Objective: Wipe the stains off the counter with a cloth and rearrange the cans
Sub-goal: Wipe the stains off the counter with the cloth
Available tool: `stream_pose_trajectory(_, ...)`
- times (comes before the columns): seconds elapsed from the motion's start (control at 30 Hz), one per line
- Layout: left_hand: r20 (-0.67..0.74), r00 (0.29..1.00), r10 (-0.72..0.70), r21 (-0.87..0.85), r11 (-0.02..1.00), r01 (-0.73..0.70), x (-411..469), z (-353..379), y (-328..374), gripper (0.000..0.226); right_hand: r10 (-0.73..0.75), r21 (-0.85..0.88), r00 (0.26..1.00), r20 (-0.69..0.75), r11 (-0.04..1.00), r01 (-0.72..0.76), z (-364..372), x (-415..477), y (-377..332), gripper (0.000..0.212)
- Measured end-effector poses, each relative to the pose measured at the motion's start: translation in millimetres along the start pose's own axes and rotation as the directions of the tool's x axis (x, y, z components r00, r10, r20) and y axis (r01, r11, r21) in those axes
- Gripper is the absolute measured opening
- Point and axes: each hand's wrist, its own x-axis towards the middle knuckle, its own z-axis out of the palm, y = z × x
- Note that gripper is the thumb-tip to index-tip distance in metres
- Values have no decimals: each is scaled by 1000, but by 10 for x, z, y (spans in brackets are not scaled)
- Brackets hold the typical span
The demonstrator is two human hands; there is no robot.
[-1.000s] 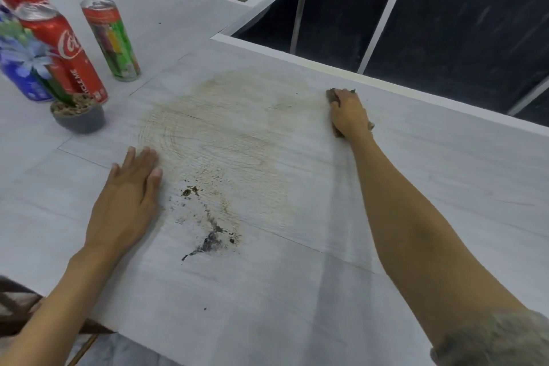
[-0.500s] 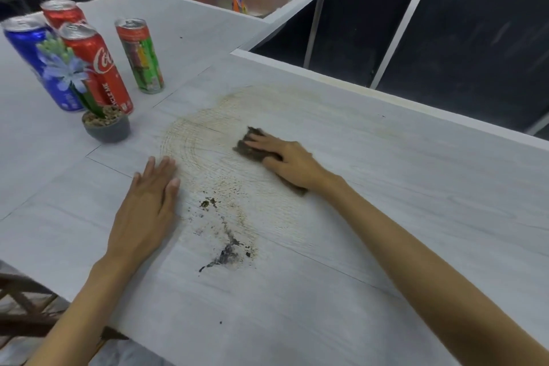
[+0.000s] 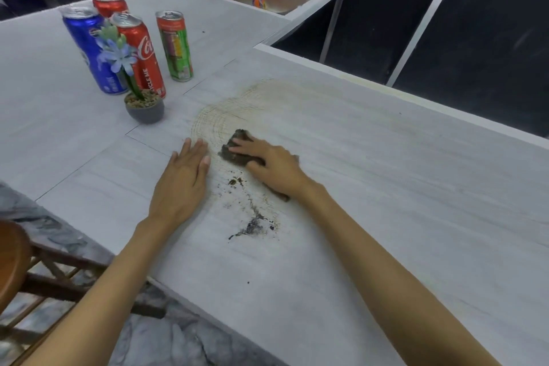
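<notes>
Far left on the desk (image 3: pixel 386 187): four cans (image 3: pixel 142 53) clustered behind a small potted flower (image 3: pixel 144 107), untouched. Left hand (image 3: pixel 181 184) flat, fingers together, bracing just beside the smear. Cloth (image 3: pixel 234 148) swept back leftward from the far edge a second ago, now near the smear's left rim, above the dark crumbs (image 3: pixel 252 224). Wiping clearly mid-way; residue still there. Right hand (image 3: pixel 273 166) spread, palm down, pressing the cloth, arm stretched forward.

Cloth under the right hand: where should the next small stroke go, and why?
Probably a short pull toward the person. The right hand presses the cloth flat on the counter, while dark crumbs and a black smear lie unwiped just nearer. The left hand rests flat beside them.
</notes>
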Motion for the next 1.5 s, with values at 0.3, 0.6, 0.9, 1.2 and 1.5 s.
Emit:
stream_pose_trajectory(0.3, 113, 986, 124, -227, 969, -96, -96, -210, -124, 50, 337, 165, 930, -143, 935, -313, -333, -283, 239, 42)
stream_pose_trajectory(0.6, 180, 960, 214, -199, 964, -177, -92, -261, -243, 48, 207, 263, 978, -28, 945, -193, 178, -177, -516, 34)
stream_pose_trajectory(0.9, 186, 918, 351, -178, 930, -320, -121, -244, -300, 49, 641, 352, 707, -298, 762, -543, -311, -1336, -281, 39)
stream_pose_trajectory(1.2, 170, 932, 319, -149, 944, -296, -94, -196, -320, 49, 705, 254, 422, -569, 639, -726, 761, -761, -1182, 48)
stream_pose_trajectory(1.5, 177, 947, 267, -299, 931, -207, -86, -256, -342, 48, 736, 511, 375, -563, 667, -542, 799, -72, -1319, 41)
